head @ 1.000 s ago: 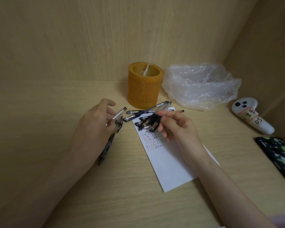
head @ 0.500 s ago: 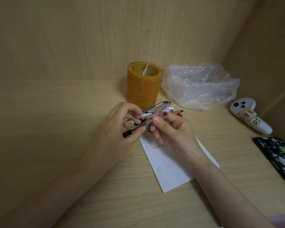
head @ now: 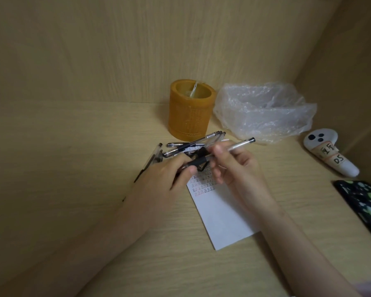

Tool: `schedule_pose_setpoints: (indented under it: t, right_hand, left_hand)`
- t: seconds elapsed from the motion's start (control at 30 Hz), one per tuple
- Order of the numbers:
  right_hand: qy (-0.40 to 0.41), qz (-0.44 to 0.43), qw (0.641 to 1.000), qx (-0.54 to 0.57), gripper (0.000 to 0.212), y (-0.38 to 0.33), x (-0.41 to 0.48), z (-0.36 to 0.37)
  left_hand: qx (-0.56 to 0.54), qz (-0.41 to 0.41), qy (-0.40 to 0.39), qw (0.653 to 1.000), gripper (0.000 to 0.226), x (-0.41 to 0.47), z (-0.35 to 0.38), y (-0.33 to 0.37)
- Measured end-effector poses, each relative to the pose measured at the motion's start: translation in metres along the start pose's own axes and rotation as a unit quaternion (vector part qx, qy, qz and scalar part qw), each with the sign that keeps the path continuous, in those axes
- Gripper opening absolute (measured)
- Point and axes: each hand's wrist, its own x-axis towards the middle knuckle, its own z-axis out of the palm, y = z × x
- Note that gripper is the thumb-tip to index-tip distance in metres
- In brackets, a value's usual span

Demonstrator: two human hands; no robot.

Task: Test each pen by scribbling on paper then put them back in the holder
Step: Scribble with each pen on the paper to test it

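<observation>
pen (head: 240, 145) frame centre: light, stiff, slick; take black grip | right hand (head: 237, 168) grasps barrel | left hand (head: 169, 179) pinches grip end

Your pens (head: 193, 144) lie before the holder (head: 190, 110) — on the paper's (head: 221, 213) far end; bag (head: 263, 112) right of the holder.
</observation>
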Motion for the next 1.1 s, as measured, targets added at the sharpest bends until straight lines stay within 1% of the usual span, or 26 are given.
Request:
schedule_pose_setpoints:
  t: [0.07, 0.13, 0.3, 0.47, 0.57, 0.67, 0.73, 0.83, 0.9, 1.0, 1.07, 1.1]
  right_hand:
    - [-0.017, -0.005, 0.999, -0.039, 0.011, 0.002, -0.002, 0.002]
    - [-0.030, -0.009, 0.999, -0.044, 0.008, 0.002, -0.003, 0.003]
    - [-0.056, -0.015, 0.998, -0.039, 0.011, 0.002, -0.004, 0.003]
    - [-0.087, -0.017, 0.996, -0.026, 0.028, 0.002, -0.003, 0.000]
    - [-0.091, -0.019, 0.996, -0.018, 0.026, 0.001, -0.003, -0.001]
    - [-0.095, -0.031, 0.995, -0.021, 0.022, -0.003, -0.004, -0.002]
    - [-0.088, -0.032, 0.995, -0.035, 0.016, -0.005, -0.005, -0.003]
    - [-0.069, -0.022, 0.997, -0.032, 0.011, -0.006, -0.004, -0.001]
    - [-0.050, -0.004, 0.998, -0.027, 0.018, -0.006, -0.003, -0.003]
    - [-0.054, 0.016, 0.998, 0.000, 0.028, -0.009, -0.001, -0.007]
    - [-0.007, 0.033, 0.998, 0.045, 0.031, -0.010, 0.001, -0.011]
    - [0.028, 0.038, 0.997, 0.069, 0.029, -0.011, 0.003, -0.014]
  left_hand:
    - [-0.021, 0.002, -0.013, 1.000, 0.016, -0.001, 0.001, 0.002]
    - [-0.031, 0.004, -0.027, 0.999, 0.018, -0.002, 0.001, 0.003]
    - [-0.056, -0.008, -0.035, 0.998, 0.021, -0.003, 0.001, 0.005]
    - [-0.131, -0.023, -0.030, 0.991, 0.018, -0.003, -0.001, 0.007]
    - [-0.181, -0.041, -0.043, 0.982, 0.023, -0.002, -0.001, 0.009]
    - [-0.224, -0.053, -0.052, 0.972, 0.021, -0.001, -0.001, 0.008]
    - [-0.242, -0.055, -0.057, 0.967, 0.017, -0.001, -0.001, 0.007]
    - [-0.240, -0.040, -0.049, 0.969, 0.013, -0.002, 0.000, 0.010]
    - [-0.224, -0.033, -0.043, 0.973, 0.015, -0.003, 0.000, 0.014]
    - [-0.203, -0.044, -0.029, 0.978, 0.030, -0.005, 0.001, 0.013]
    - [-0.190, -0.064, -0.014, 0.980, 0.035, -0.004, 0.002, 0.008]
    - [-0.172, -0.070, -0.006, 0.983, 0.034, -0.004, 0.003, 0.006]
